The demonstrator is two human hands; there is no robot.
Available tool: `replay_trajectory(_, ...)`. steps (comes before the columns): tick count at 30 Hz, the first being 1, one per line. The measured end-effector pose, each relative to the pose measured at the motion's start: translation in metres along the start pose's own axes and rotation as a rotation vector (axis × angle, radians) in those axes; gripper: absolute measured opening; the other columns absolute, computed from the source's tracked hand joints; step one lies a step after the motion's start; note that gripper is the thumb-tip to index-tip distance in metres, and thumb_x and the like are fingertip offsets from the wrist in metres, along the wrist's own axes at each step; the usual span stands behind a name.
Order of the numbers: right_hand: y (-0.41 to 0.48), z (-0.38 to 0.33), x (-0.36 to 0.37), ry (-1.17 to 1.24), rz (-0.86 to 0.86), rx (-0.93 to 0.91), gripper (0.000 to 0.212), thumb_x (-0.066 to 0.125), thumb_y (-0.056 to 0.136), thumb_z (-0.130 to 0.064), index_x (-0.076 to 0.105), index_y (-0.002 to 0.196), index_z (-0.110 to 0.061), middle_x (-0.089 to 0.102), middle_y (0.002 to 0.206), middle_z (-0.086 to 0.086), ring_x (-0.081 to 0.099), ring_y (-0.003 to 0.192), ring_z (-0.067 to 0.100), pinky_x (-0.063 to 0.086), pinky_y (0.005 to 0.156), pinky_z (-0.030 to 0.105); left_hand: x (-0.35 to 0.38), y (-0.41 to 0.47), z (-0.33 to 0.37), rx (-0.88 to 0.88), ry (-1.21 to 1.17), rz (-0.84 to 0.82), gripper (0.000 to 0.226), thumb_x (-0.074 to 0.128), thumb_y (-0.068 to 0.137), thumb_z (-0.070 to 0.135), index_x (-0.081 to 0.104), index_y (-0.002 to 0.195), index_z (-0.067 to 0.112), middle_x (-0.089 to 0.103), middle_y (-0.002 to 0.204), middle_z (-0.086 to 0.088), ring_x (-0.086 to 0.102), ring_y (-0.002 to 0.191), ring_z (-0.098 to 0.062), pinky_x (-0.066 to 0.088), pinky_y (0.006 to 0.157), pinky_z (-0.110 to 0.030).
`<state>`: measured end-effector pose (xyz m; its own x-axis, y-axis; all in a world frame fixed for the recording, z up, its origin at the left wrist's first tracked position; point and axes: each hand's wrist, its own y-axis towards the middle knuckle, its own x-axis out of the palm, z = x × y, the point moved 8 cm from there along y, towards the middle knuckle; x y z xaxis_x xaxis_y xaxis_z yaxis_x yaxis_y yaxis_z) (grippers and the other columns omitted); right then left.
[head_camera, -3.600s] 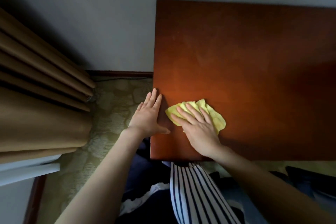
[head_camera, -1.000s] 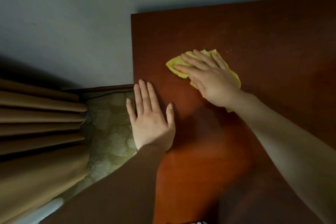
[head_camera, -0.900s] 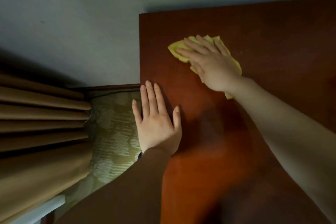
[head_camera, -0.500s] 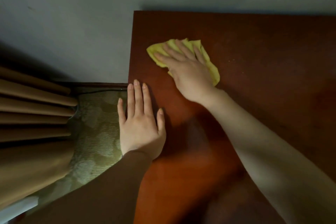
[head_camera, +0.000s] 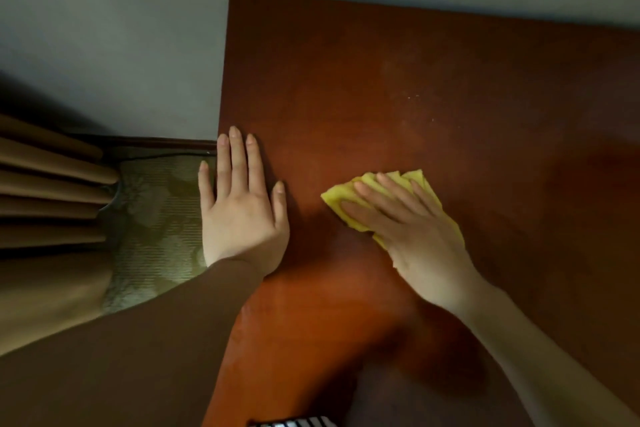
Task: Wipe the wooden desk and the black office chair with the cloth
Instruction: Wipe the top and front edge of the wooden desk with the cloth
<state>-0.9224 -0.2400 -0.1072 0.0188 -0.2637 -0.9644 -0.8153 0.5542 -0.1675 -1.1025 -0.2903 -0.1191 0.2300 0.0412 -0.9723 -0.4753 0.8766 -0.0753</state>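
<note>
The reddish-brown wooden desk (head_camera: 433, 87) fills the right and middle of the view, its left edge running down the centre. A crumpled yellow cloth (head_camera: 337, 199) lies on the desk top. My right hand (head_camera: 405, 222) presses flat on the cloth with straight fingers, covering most of it. My left hand (head_camera: 242, 204) rests flat with fingers spread on the desk's left edge, the little finger hanging over the side. The black office chair is not in view.
A grey wall (head_camera: 121, 28) stands behind and left of the desk. Tan curtain folds (head_camera: 45, 191) hang at the left. A patterned green carpet (head_camera: 156, 218) shows between curtain and desk, with a dark skirting board (head_camera: 162, 141) at the wall's foot.
My right hand has slid the cloth from the far left part of the desk back toward me and to the right. My left hand has stayed on the desk edge.
</note>
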Motion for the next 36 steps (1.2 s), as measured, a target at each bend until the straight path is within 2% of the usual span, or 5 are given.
replay_trajectory(3, 0.016, 0.035, -0.008, 0.093, -0.001, 0.100, 0.055, 0.034, 0.094, -0.016, 0.026, 0.145, -0.037, 0.026, 0.151, -0.012, 0.019, 0.144, 0.016, 0.015, 0.117, 0.045, 0.000, -0.002, 0.000, -0.005, -0.001, -0.007, 0.068, 0.006, 0.093, 0.044, 0.001, 0.152, 0.010, -0.004, 0.160, -0.008, -0.010, 0.146, -0.018, -0.006, 0.118, -0.038)
replay_trajectory(6, 0.049, 0.075, -0.024, 0.152, 0.095, 0.210, 0.057, 0.040, 0.096, -0.002, 0.035, 0.144, -0.030, 0.030, 0.152, -0.004, 0.018, 0.145, 0.021, 0.010, 0.117, 0.047, 0.000, 0.000, 0.001, -0.009, -0.010, -0.016, 0.069, 0.004, 0.092, 0.044, -0.001, 0.152, 0.010, -0.006, 0.160, -0.008, -0.011, 0.146, -0.018, -0.006, 0.118, -0.038)
replay_trajectory(16, 0.153, 0.111, -0.043, 0.187, 0.245, 0.587, 0.050, 0.031, 0.101, -0.016, 0.029, 0.146, -0.039, 0.018, 0.158, -0.011, 0.006, 0.147, 0.017, 0.002, 0.118, 0.045, 0.001, 0.000, 0.000, -0.018, 0.000, -0.017, 0.069, 0.004, 0.091, 0.044, 0.000, 0.152, 0.011, -0.005, 0.160, -0.007, -0.010, 0.147, -0.019, -0.002, 0.119, -0.040)
replay_trajectory(28, 0.060, -0.026, -0.007, 0.170, 0.278, 0.296, 0.050, 0.044, 0.096, -0.019, 0.039, 0.143, -0.036, 0.035, 0.151, -0.010, 0.021, 0.144, 0.017, 0.012, 0.118, 0.043, 0.002, 0.001, -0.003, -0.006, 0.016, 0.011, 0.066, 0.016, 0.094, 0.042, 0.006, 0.152, 0.011, 0.001, 0.160, -0.007, -0.004, 0.147, -0.020, -0.001, 0.118, -0.040)
replay_trajectory(36, -0.047, -0.002, 0.006, 0.122, 0.221, 0.367, 0.054, 0.051, 0.090, -0.013, 0.044, 0.141, -0.030, 0.042, 0.147, -0.005, 0.031, 0.141, 0.023, 0.023, 0.113, 0.049, 0.002, 0.000, -0.005, 0.001, 0.014, 0.021, 0.067, 0.016, 0.094, 0.042, 0.007, 0.152, 0.010, 0.002, 0.160, -0.009, -0.002, 0.147, -0.022, 0.001, 0.119, -0.041)
